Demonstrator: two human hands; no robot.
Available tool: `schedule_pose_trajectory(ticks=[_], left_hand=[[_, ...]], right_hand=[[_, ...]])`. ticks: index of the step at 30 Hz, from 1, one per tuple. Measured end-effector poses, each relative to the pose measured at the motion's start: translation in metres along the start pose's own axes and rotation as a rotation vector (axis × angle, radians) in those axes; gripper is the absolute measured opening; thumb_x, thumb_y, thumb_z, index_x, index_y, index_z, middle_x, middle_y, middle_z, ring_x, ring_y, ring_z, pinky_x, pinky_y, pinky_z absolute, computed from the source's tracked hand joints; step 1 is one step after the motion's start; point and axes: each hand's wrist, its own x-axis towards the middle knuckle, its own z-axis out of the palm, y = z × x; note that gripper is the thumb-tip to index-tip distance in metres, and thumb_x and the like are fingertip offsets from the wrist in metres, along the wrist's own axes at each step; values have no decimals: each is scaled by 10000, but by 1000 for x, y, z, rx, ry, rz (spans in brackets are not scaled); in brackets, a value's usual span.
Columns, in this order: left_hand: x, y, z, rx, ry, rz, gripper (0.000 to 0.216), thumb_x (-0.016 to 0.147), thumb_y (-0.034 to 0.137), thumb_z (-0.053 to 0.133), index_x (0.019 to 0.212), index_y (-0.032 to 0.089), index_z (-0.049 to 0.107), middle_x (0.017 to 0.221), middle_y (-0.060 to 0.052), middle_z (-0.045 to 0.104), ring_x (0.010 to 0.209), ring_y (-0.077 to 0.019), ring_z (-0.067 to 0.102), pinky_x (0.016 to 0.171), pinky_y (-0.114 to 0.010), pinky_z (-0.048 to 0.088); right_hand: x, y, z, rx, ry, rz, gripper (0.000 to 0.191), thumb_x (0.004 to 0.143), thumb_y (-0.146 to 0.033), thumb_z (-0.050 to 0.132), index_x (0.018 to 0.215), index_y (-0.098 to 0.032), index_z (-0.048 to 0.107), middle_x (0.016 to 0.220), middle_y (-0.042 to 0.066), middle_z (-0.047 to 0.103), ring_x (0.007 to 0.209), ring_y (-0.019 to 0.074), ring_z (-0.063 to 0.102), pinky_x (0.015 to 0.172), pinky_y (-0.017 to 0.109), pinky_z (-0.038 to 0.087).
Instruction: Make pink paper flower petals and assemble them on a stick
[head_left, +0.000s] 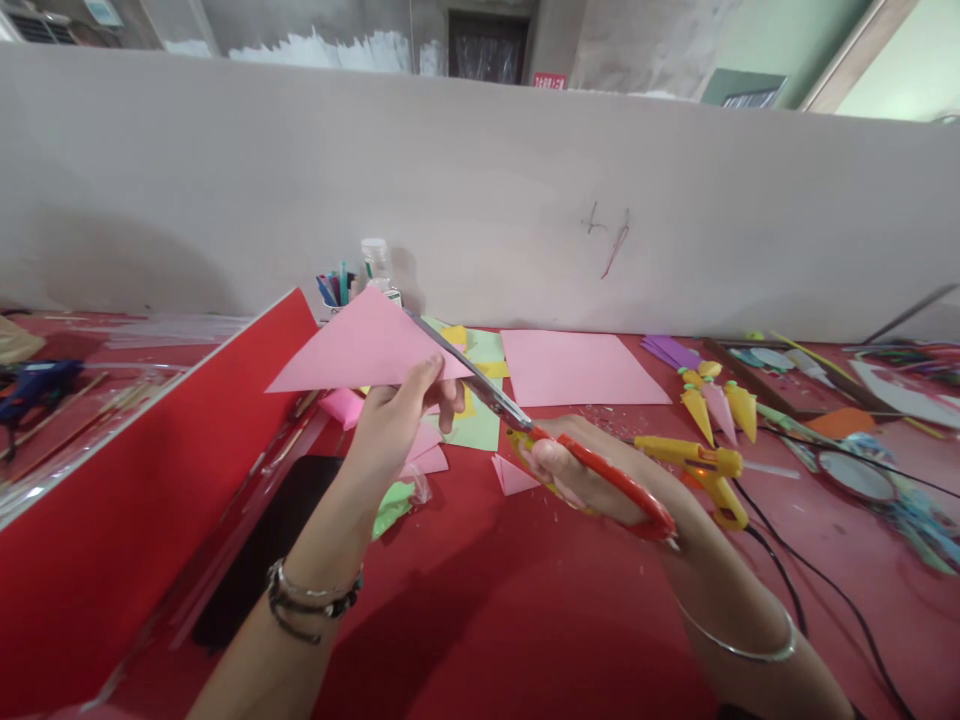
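Observation:
Raised above the table, a pink paper triangle (360, 350) is pinched at its right part by my left hand (409, 400), thumb on top. My right hand (581, 465) is wrapped round the handles of a pair of scissors (600, 475) with red and yellow grips. The long metal blades point up and left and lie along the right edge of the paper. Whether the blades are fully closed I cannot tell. Below my hands, a small folded pink paper piece (515, 475) rests on the red table (480, 600).
A red board (172, 480) leans at the left, beside a black phone-like slab (270, 540). Behind are a pink sheet (585, 368), green paper (476, 432) and a pen cup (337, 290). A yellow glue gun (701, 465) with cords lies right, near paper cones (720, 405).

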Motion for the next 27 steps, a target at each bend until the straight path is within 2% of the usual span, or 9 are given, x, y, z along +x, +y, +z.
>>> schedule_pose_trajectory(ticks=[4,9,20,27], left_hand=[[1,-1,-1,2,1,-4,295,780,297,439,508,185,456,458,23,448,438,-93,467,374,-220,325],[-2,-3,-1,51,-97,-31,308,790,304,441,519,169,497,504,19,497,454,-79,467,425,-215,356],[-2,0,-1,91,-125,-39,311,794,302,413,524,169,491,512,12,475,505,-97,474,451,-220,369],[-1,-1,-2,119,-121,-55,314,789,312,412,521,172,494,509,7,485,498,-102,478,455,-224,372]], right_hand=[[1,0,0,-47,-7,-59,510,769,-640,175,537,-193,258,502,-28,342,452,70,285,433,238,234],[3,4,0,-85,-25,-160,505,760,-660,133,595,-198,255,562,-31,307,489,75,245,450,250,234],[0,-4,3,-8,10,-7,488,779,-616,175,530,-201,238,472,-39,284,446,69,239,420,237,193],[0,-7,3,-46,49,4,446,812,-537,207,522,-199,220,465,-44,261,444,68,234,431,238,192]])
